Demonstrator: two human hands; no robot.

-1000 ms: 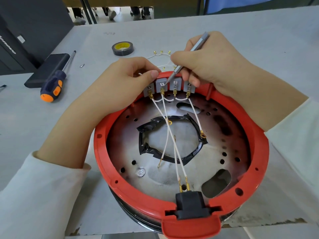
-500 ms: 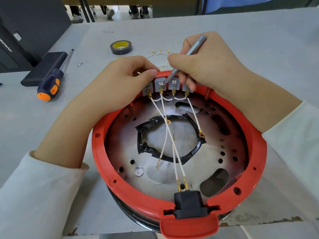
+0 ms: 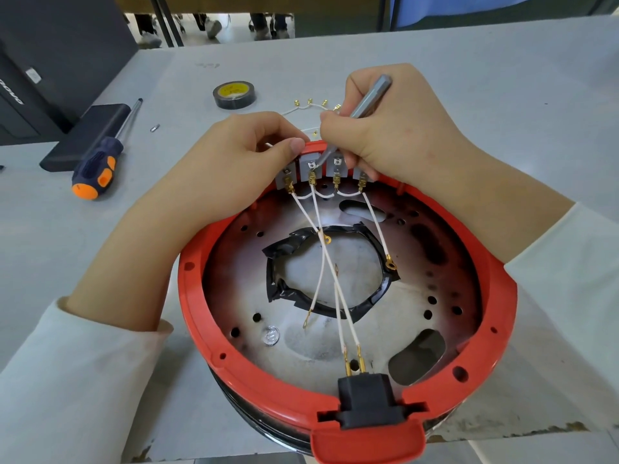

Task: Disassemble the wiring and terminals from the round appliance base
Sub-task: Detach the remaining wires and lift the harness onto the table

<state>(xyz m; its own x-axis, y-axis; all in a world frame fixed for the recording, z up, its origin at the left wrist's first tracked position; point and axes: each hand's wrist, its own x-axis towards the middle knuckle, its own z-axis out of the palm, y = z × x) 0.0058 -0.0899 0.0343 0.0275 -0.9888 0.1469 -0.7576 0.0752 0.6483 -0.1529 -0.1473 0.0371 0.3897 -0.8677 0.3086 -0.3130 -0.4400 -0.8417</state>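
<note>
Base: round appliance base [image 3: 214,333] on the bench [image 3: 502,95], terminals [image 3: 313,172] at far rim.
Right hand [image 3: 385,128]: fingers clamped on slim driver [image 3: 368,98], tip at second terminal.
Left hand [image 3: 234,165]: fingers pinching terminal block's left end.

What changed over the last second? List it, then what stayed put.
Almost nothing moved. The right hand keeps its grip on the slim metal driver, tip at the second terminal block; the left hand still steadies the row. White wires and red base unchanged.
</note>
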